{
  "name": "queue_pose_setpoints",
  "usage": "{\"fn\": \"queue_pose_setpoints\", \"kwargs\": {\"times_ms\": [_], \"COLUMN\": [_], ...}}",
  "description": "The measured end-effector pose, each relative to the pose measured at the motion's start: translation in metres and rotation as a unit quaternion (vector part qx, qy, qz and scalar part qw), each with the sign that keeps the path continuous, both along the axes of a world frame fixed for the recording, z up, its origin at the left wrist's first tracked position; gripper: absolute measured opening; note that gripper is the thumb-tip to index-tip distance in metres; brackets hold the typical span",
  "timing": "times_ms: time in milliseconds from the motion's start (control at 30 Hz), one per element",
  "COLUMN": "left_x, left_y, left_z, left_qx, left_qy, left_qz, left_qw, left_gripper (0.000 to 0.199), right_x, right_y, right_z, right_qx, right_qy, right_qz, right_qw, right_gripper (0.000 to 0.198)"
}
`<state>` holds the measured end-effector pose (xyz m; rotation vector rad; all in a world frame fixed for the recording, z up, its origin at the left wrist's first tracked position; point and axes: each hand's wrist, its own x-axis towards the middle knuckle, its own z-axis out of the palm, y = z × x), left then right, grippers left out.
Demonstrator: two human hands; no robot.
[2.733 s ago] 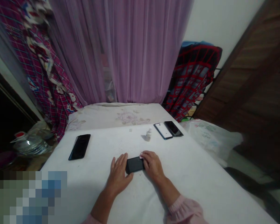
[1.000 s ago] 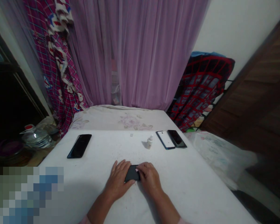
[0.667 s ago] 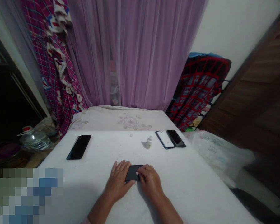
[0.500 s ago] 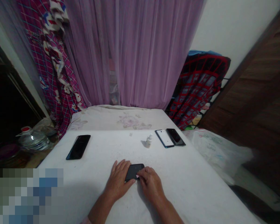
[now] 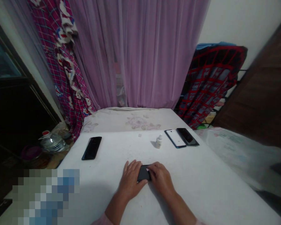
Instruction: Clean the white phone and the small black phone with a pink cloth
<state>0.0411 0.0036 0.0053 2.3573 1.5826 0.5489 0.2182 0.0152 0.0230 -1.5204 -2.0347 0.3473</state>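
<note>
A dark smartphone [image 5: 143,174] lies on the white-covered table in front of me. My left hand [image 5: 130,181] grips its left side, the fingers along the far edge and the thumb at the near edge. Over the phone's right part, my right hand [image 5: 163,179] is closed in a pinch on a small pale pink piece [image 5: 147,169], held against the phone's surface. What that piece is made of is too small to tell. The right hand hides the phone's right end. Beyond the hands stands a small white bottle [image 5: 158,142].
A black phone [image 5: 91,148] lies at the left. At the right are a white-faced phone [image 5: 175,138] and another dark phone [image 5: 187,137], side by side. A tiny pale piece [image 5: 140,135] lies near the cloth's back fold. Purple curtains [image 5: 152,56] hang behind the table.
My right hand's pinch has moved with the pale piece toward the phone's far edge. The left hand keeps its hold. The whole view has shifted, so everything appears further right.
</note>
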Motion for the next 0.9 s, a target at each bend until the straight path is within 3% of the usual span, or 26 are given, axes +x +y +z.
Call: {"fn": "queue_pose_setpoints", "kwargs": {"times_ms": [167,500,900], "left_x": [0.000,0.002,0.001], "left_y": [0.000,0.000,0.000], "left_z": [0.002,0.007,0.004], "left_qx": [-0.004,-0.012,-0.011], "left_qy": [-0.004,0.002,0.004], "left_qz": [-0.003,0.002,-0.001], "left_qw": [1.000,1.000,1.000], "left_gripper": [0.063,0.062,0.063], "right_x": [0.001,-0.006,0.004], "right_y": [-0.007,0.017,-0.018], "right_z": [-0.006,0.000,-0.007], "right_qx": [0.004,0.013,0.003], "right_qy": [0.005,0.005,0.033], "right_qz": [-0.002,-0.005,0.007], "right_qw": [1.000,1.000,0.999], "right_gripper": [0.034,0.030,0.035]}}
